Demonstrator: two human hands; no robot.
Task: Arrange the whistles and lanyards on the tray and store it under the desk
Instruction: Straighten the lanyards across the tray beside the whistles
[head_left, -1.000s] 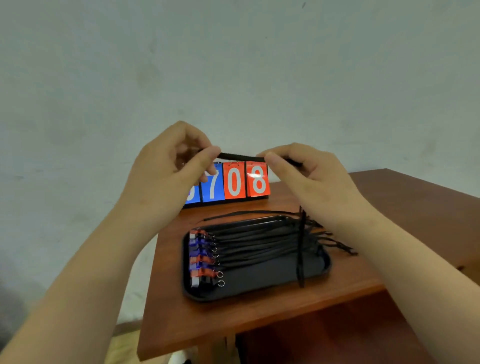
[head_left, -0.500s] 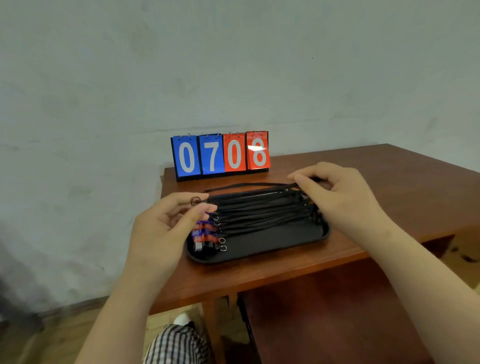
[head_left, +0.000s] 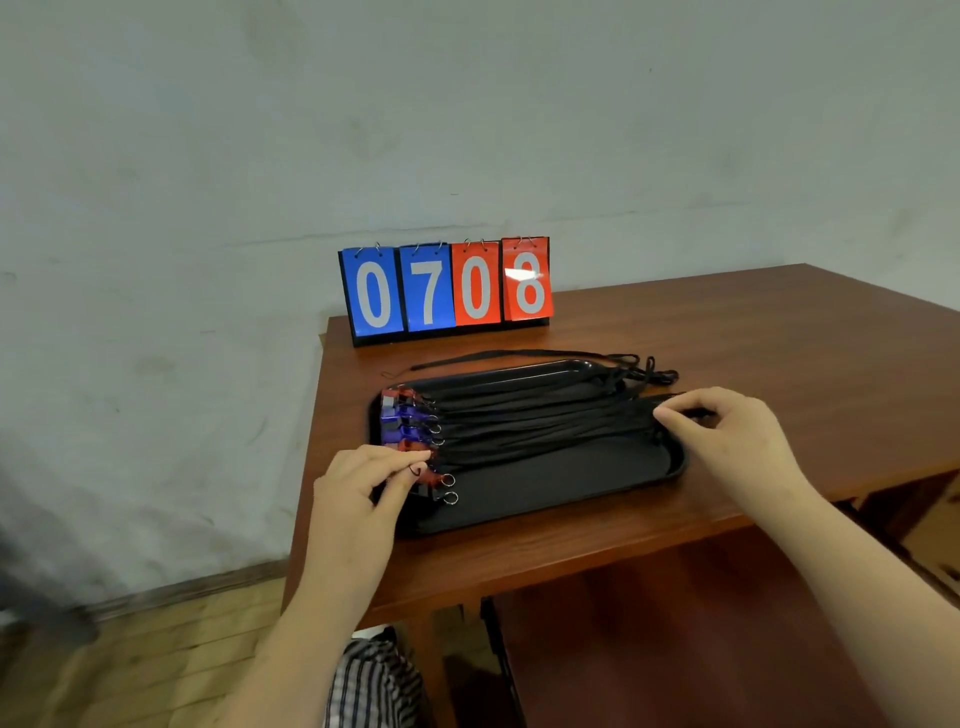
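A black tray (head_left: 678, 467) lies on the brown tabletop (head_left: 769, 332), near its front edge. A row of red and blue whistles (head_left: 402, 423) sits along the tray's 9 o'clock end, each with a small metal ring. Their black lanyards (head_left: 530, 421) run straight across to the 3 o'clock end, where the tips spill over the rim in a tangle. The left hand (head_left: 358, 486) is at the tray's 8 o'clock corner; its fingers (head_left: 410, 457) are bent, and thumb and forefinger pinch a thin cord loop just above the nearest whistles. The right hand (head_left: 737, 439) is at the 3 o'clock end, its fingers (head_left: 675, 415) curled and nipping the end of a lanyard (head_left: 698, 413) at the rim. A spare lanyard (head_left: 519, 355) lies on the wood at the tray's 12 o'clock side, apart from the rest. Beyond it, against the pale wall, stands a flip scoreboard (head_left: 447, 288) reading 0708, two cards blue and two red. A bit of striped cloth (head_left: 374, 680) shows at 6 o'clock below the tabletop.
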